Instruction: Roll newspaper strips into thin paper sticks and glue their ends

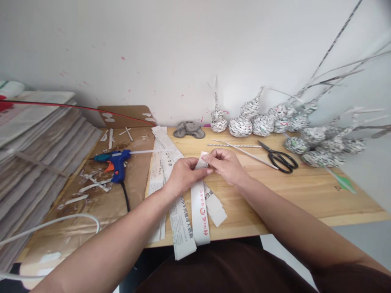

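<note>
A newspaper strip (200, 209) with red print hangs from between my hands toward the table's front edge. My left hand (186, 174) pinches it near its top end, thumb across the front. At that same end, my right hand (224, 165) has thumb and fingers closed on the strip's corner. Beneath lie stacked newspaper strips (181, 228), fanned out along the wood. To the right of my hands are thin rolled paper sticks (249, 154) and black-handled scissors (279, 158).
On a cardboard sheet (139, 179) at left lies a blue glue gun (118, 162) among white scraps. Stacked newspapers (39, 154) rise at far left. Several woven paper gourds (262, 124) stand along the wall, and a grey cloth (189, 129) lies at the back.
</note>
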`<state>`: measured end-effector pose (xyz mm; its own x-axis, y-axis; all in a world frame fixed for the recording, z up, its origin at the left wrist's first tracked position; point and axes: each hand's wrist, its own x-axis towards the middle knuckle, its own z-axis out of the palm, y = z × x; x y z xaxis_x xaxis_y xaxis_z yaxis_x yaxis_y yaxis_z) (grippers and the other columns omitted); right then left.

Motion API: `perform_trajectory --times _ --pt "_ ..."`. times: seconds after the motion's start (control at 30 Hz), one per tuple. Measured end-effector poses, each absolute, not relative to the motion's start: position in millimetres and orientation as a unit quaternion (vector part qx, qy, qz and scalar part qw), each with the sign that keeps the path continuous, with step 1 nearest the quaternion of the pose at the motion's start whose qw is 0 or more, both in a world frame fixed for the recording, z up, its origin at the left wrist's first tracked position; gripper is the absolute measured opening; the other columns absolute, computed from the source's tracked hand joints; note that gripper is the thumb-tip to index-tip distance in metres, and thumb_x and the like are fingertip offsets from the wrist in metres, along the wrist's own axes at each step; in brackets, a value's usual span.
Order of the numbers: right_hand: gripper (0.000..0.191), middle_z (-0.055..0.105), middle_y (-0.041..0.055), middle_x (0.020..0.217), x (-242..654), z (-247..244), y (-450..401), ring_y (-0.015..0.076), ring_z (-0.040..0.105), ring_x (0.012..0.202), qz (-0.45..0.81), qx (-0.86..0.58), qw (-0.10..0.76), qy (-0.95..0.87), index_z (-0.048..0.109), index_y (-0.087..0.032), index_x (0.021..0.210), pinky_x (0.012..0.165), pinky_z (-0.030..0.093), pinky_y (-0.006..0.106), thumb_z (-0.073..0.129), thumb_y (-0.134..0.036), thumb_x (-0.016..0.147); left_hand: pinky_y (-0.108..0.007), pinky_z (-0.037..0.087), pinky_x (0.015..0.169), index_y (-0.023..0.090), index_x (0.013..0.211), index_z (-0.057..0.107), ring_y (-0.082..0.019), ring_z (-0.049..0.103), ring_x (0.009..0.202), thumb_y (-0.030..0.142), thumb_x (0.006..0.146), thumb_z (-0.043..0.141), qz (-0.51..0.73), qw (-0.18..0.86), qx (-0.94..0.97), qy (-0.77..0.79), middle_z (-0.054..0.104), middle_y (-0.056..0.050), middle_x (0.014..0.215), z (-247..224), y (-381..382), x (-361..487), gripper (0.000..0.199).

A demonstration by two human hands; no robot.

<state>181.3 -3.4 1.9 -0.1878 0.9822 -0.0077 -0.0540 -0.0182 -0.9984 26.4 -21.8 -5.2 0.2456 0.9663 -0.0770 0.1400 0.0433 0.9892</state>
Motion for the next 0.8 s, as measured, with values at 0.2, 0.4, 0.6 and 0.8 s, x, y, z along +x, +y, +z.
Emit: perform_trajectory --times 0.2,0.4,0.6,0.8 --pt "0.035 0.059 -0.0026 0.056 178 0 -5 0.0115 0.055 0.047 0.575 -0.412 0.46 -0.537 0.051 -0.017 0.064 0.046 0.048 0.025 0.076 -0.042 0.068 -0.027 0.052 0.062 0.014 0.071 0.068 -0.014 0.061 0.068 0.046 0.07 0.07 0.397 0.61 0.519 0.448 0.067 -0.004 0.073 -4 -23 30 0.032" --pt "0.025 0.062 0.0009 0.074 185 7 -4 0.0113 0.059 0.059 0.549 -0.407 0.397 -0.612 0.069 -0.016 0.081 0.056 0.051 0.024 0.072 -0.039 0.073 -0.026 0.053 0.062 0.015 0.076 0.068 -0.016 0.061 0.076 0.045 0.074 0.066 0.396 0.626 0.507 0.44 0.067 -0.003 0.078 -3 -23 29 0.03" --pt "0.031 0.06 0.0006 0.06 185 6 -5 0.0119 0.057 0.049 0.573 -0.431 0.414 -0.561 0.065 -0.014 0.07 0.047 0.048 0.025 0.075 -0.043 0.068 -0.03 0.053 0.074 0.014 0.076 0.069 -0.016 0.063 0.078 0.039 0.076 0.066 0.381 0.645 0.503 0.43 0.068 -0.004 0.079 -3 -26 33 0.025" --pt "0.035 0.057 -0.0026 0.052 183 10 -6 0.008 0.052 0.043 0.613 -0.436 0.42 -0.508 0.059 -0.014 0.062 0.041 0.045 0.019 0.08 -0.042 0.062 -0.031 0.053 0.077 0.015 0.08 0.071 -0.017 0.064 0.081 0.041 0.075 0.067 0.375 0.631 0.537 0.416 0.07 -0.005 0.082 0 -29 33 0.027"
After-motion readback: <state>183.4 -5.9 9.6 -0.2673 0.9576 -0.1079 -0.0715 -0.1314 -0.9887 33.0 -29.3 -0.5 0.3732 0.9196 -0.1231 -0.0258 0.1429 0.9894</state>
